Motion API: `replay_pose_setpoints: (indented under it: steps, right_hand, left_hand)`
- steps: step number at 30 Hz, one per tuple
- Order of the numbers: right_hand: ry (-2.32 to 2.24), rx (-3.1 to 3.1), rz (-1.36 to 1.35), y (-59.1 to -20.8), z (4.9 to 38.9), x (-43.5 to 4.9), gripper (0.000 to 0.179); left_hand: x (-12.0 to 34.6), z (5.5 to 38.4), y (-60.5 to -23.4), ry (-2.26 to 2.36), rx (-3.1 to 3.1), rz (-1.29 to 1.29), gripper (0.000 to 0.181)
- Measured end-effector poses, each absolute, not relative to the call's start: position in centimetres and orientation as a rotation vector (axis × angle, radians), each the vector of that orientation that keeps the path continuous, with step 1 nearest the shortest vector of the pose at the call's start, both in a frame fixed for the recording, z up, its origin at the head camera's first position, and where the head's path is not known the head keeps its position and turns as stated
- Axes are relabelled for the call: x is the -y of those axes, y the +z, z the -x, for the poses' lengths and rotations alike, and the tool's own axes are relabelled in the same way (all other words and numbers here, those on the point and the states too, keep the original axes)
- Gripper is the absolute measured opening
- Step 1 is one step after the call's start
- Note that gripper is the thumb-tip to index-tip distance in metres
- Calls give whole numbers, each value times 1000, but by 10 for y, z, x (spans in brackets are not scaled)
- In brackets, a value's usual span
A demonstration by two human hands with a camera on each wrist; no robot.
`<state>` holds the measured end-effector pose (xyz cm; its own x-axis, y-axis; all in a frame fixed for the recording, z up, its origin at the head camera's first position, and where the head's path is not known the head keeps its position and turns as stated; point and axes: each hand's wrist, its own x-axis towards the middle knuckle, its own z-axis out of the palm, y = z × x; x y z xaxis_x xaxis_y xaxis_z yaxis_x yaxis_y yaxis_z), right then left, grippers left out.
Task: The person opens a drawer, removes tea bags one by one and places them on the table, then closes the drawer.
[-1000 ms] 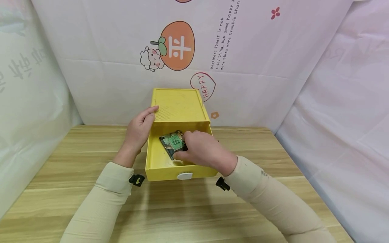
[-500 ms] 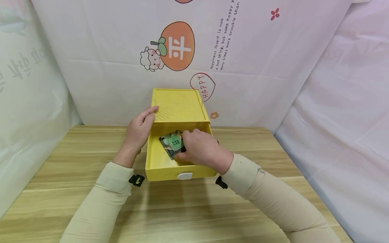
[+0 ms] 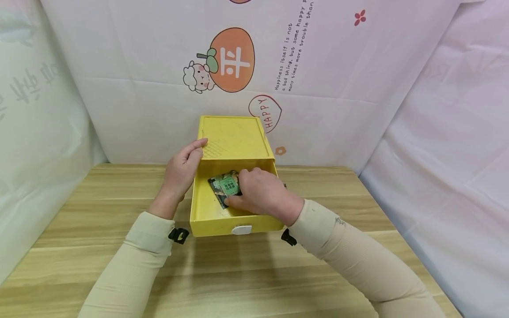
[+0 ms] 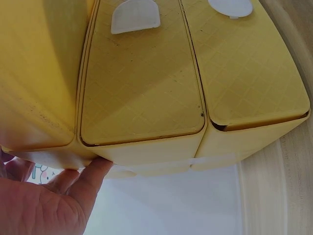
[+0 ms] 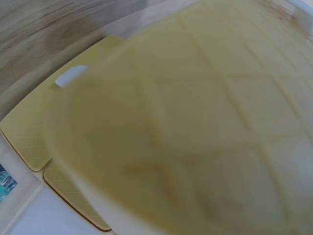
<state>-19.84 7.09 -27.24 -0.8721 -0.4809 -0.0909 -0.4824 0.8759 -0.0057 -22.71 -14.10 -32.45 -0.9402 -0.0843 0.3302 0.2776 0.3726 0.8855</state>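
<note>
Packet (image 3: 222, 187), dark with a green label, lies printed face up inside the pulled-out drawer (image 3: 214, 228) of a yellow cabinet (image 3: 236, 137) in the head view. Its visible left edge runs obliquely from far left toward near right, so the packet sits skewed to the drawer walls. Its right end is covered by the right hand (image 3: 267, 194); the direction of its long axis cannot be determined. The right thumb lies over the near part of the packet and the curled fingers reach its far side, gripping it; fingertips are partly hidden. The left hand (image 3: 182, 171) rests against the cabinet's left side, forefinger extended to the top edge. The drawer projects toward the person. The cabinet stands on a wood-grain counter (image 3: 246, 282).

Left wrist view: the fingers of the left hand are extended, and one touches the cabinet edge. Beside them, two drawer fronts (image 4: 142, 83) sit in the cabinet, each with a white pull tab (image 4: 136, 17). The front nearer the counter shows a narrow gap along one edge.

Right wrist view: a blurred yellow panel (image 5: 195, 117) with a grid pattern fills most of the field.
</note>
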Motion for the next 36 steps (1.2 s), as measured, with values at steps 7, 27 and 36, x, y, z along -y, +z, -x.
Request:
replay_pose_setpoints:
  steps: [7, 27, 36]
  right_hand:
    - [70, -2978, 758, -274, 202, -68, 61]
    - [-66, -2923, 699, -277, 205, -67, 64]
    - [-98, -2925, 684, -277, 203, -68, 69]
  left_hand:
    - [142, 228, -324, -1593, 2320, 158, 49]
    - [142, 228, -326, -1588, 2314, 170, 49]
    - [141, 229, -327, -1594, 2309, 178, 49]
